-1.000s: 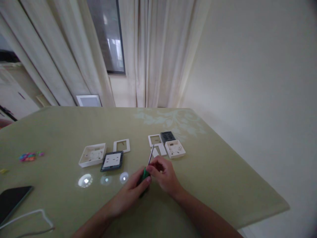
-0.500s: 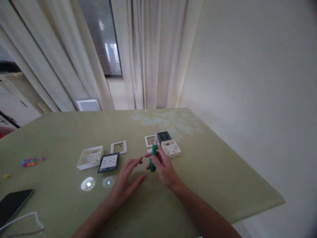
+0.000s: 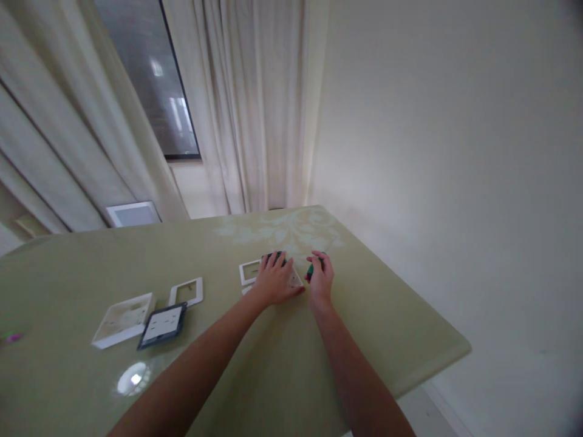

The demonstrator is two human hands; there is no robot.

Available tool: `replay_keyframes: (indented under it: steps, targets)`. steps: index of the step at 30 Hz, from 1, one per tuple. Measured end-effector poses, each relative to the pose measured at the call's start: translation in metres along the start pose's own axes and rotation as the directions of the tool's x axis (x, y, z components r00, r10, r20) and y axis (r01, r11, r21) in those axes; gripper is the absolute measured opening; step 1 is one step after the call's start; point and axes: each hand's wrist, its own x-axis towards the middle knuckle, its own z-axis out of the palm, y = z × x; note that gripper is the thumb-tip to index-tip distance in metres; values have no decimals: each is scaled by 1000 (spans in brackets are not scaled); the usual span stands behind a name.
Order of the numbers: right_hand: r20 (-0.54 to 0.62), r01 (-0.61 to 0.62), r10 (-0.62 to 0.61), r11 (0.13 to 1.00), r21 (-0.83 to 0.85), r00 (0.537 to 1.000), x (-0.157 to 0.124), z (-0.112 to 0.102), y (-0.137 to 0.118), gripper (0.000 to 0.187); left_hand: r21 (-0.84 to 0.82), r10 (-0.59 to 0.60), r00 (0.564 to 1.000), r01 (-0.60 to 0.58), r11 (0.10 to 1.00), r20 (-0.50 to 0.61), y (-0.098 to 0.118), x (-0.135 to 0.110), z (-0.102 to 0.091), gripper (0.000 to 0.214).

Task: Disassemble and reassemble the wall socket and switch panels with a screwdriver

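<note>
Screwdriver (image 3: 315,266): sat inside the right fist, green handle showing between the fingers; couldn't really make out the shaft, too faint.
Right hand (image 3: 321,280): curled around that handle, held just to the right of the left hand.
Left hand (image 3: 273,280): fingers fanned out wide over a smaller white box (image 3: 297,279) and a dark square piece (image 3: 274,254), thumb by the box's near corner. Couldn't tell if it actually had a grip on either one.
Next to the left hand: a white frame (image 3: 242,274), plus a scrap of white plastic (image 3: 246,291) mostly tucked behind the wrist.
Other pile: well off to the left, a larger white box (image 3: 121,336), a dark-edged socket panel (image 3: 163,325) right beside it, and a second white frame (image 3: 200,290) just behind the panel.
Table (image 3: 364,346): pale green, kinda shiny, with a light glare near the left forearm, leafy pattern (image 3: 291,227) toward the far edge. Tiny pink bit (image 3: 14,337) way over left.
Room: cream curtains (image 3: 246,109), a dark window (image 3: 150,73) between them, plain pale wall (image 3: 432,152) on the right.
</note>
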Motion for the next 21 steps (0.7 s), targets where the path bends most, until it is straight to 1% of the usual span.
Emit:
replay_keyframes:
  steps: [2, 4, 9, 16, 18, 21]
  targets:
    - [11, -29, 29, 1000, 6, 1000, -3, 2, 2, 42, 6, -13, 999, 12, 1000, 36, -7, 9, 3, 93]
    - [27, -57, 57, 998, 15, 998, -6, 3, 3, 40, 10, -18, 998, 18, 1000, 62, -15, 8, 4, 91]
    - [72, -105, 103, 994, 30, 992, -12, 6, 0, 39, 16, -24, 997, 23, 1000, 79, -39, -11, 1, 89]
    - [138, -115, 114, 993, 2, 984, -18, 11, 5, 42, -4, -23, 996, 24, 1000, 81, -87, -37, -12, 89]
    - [160, -107, 107, 994, -6, 981, -21, 13, 6, 43, -7, -29, 996, 30, 1000, 81, -94, -43, -16, 89]
    - [203, -88, 87, 996, -4, 975, -25, 15, 7, 48, -12, -39, 997, 40, 999, 61, -102, -56, -26, 97]
